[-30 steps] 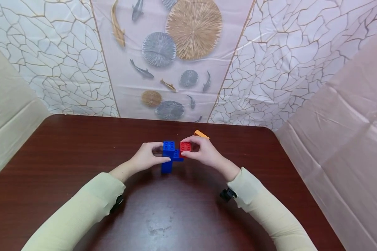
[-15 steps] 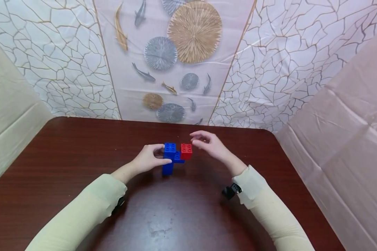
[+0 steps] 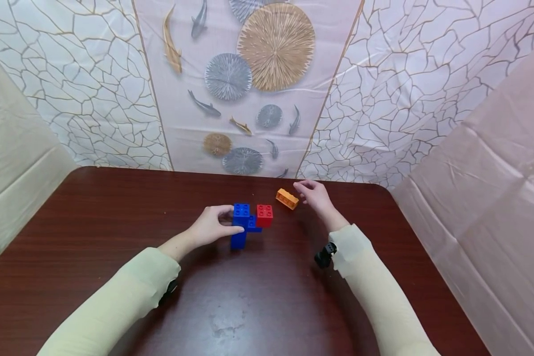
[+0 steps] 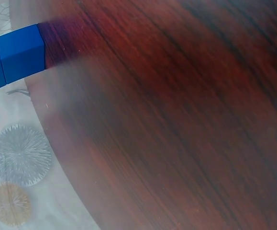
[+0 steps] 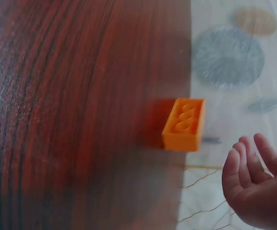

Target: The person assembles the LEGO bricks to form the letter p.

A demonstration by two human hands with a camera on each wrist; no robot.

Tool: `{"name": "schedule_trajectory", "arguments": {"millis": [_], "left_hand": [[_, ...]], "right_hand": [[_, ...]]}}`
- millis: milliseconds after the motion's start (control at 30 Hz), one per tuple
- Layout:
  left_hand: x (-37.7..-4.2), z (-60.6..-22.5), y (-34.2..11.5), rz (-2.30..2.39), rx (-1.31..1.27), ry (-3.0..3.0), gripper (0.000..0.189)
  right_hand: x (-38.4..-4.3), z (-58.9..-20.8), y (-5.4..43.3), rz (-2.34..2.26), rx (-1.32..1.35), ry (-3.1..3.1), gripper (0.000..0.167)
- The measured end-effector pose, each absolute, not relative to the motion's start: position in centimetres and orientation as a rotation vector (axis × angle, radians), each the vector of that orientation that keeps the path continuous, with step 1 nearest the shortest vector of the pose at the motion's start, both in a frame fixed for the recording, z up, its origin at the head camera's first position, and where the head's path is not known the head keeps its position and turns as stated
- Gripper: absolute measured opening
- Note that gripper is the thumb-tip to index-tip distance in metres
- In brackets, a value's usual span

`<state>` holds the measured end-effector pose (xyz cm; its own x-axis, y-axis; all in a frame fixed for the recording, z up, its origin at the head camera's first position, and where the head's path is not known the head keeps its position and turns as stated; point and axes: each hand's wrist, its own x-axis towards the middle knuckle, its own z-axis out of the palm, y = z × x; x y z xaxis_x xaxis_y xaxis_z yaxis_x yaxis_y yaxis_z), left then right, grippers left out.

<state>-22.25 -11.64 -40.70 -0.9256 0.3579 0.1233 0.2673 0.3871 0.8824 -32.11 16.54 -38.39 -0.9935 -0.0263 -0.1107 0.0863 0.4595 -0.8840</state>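
Observation:
My left hand (image 3: 206,227) holds an upright stack of blue toy bricks (image 3: 238,240) between thumb and fingers, at the middle of the table. A flat blue piece (image 3: 253,228) juts from the stack's right side, with a red brick (image 3: 264,216) on its outer end. Only the lower blue bricks (image 4: 23,52) show in the left wrist view. Farther back, an orange brick (image 3: 287,199) lies on its side, its hollow underside turned toward me. Just right of it, my right hand (image 3: 316,198) hovers with loosely bent fingers and nothing in them; the right wrist view shows a gap to the orange brick (image 5: 183,124).
The dark wooden table (image 3: 115,212) has rounded far corners. Behind it hangs a patterned cloth (image 3: 244,113), and a plain pale cloth (image 3: 485,198) borders the right side.
My right hand has let go of the red brick, which stays on the blue piece, and has moved right and back past the orange brick. My left hand keeps its hold.

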Motion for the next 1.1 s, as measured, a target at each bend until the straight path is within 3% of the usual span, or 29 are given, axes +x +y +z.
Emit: {"name": "schedule_trajectory", "arguments": {"millis": [400, 633, 1100], "left_hand": [[-22.7, -41.4, -11.9, 1.608, 0.582, 2.537, 0.035], [-22.7, -41.3, -11.9, 1.592, 0.589, 2.549, 0.035], [-23.0, -41.5, -12.0, 1.573, 0.571, 2.540, 0.033]], "right_hand": [[-33.6, -41.7, 16.7, -1.311, 0.204, 2.638, 0.050], [-34.0, -42.4, 16.7, -1.185, 0.208, 2.659, 0.042], [-34.1, -41.9, 17.1, -1.479, 0.204, 2.429, 0.037]]}}
